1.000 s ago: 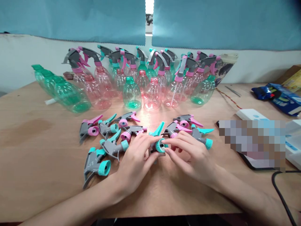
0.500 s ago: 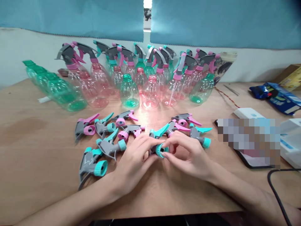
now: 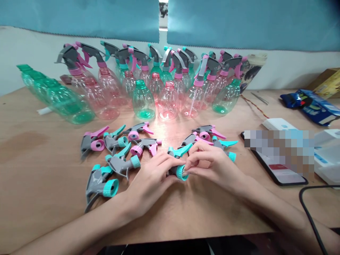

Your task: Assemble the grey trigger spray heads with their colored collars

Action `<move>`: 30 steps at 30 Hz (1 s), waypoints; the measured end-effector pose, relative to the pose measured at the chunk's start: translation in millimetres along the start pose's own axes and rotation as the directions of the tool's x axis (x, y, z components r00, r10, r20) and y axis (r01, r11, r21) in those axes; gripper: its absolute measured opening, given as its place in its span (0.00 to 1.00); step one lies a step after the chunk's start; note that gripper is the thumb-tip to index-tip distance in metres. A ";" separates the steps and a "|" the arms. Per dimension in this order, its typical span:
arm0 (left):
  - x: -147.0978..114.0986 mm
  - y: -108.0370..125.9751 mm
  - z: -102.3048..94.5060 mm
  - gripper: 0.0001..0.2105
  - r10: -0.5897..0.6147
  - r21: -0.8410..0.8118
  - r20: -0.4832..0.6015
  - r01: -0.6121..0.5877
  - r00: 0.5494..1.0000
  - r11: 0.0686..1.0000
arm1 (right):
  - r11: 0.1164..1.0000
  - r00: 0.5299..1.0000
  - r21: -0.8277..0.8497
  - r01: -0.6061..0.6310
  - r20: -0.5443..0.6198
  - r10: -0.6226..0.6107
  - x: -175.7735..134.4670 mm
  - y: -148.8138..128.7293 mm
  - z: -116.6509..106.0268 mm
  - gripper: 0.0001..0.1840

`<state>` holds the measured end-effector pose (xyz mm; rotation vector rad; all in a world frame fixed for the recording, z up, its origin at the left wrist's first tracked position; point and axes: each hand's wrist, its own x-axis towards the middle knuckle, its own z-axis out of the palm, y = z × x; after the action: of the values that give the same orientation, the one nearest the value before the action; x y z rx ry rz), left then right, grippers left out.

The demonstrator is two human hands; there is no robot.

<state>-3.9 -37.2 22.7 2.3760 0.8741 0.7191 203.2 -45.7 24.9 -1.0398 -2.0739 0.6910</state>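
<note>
A grey and teal trigger spray head (image 3: 181, 173) lies in my left hand (image 3: 150, 182), its round teal collar facing right. My left thumb and fingers close around its grey neck, and its teal trigger (image 3: 183, 150) sticks up behind. My right hand (image 3: 219, 165) has its thumb and fingertips pinched together at the collar's opening. Whatever sits between those fingertips is too small to make out. Left of my hands lie several loose spray heads with teal collars (image 3: 111, 188) and pink collars (image 3: 136, 151). More loose spray heads (image 3: 204, 135) lie behind my right hand.
Pink and green bottles stand along the back, some uncapped, like this green bottle (image 3: 145, 101) and pink bottle (image 3: 169, 102), others topped with spray heads. Right of my hands are a phone (image 3: 287, 173), a white device (image 3: 329, 156), a black cable (image 3: 305, 209) and a blue packet (image 3: 318, 108).
My right fingertips have drawn together from a wider grip around the collar into a pinch at its opening. My left hand keeps its hold. The whole view has shifted slightly.
</note>
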 end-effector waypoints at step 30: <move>1.6 14.3 1.0 0.11 -0.331 -0.357 0.075 0.335 0.941 0.872 | 0.934 0.974 0.331 -0.136 -0.130 0.187 -1.9 -18.0 -12.9 0.05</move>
<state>3.9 -45.8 31.1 1.8386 1.0139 0.6588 205.8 -55.1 44.9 -1.0474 -1.6823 0.9599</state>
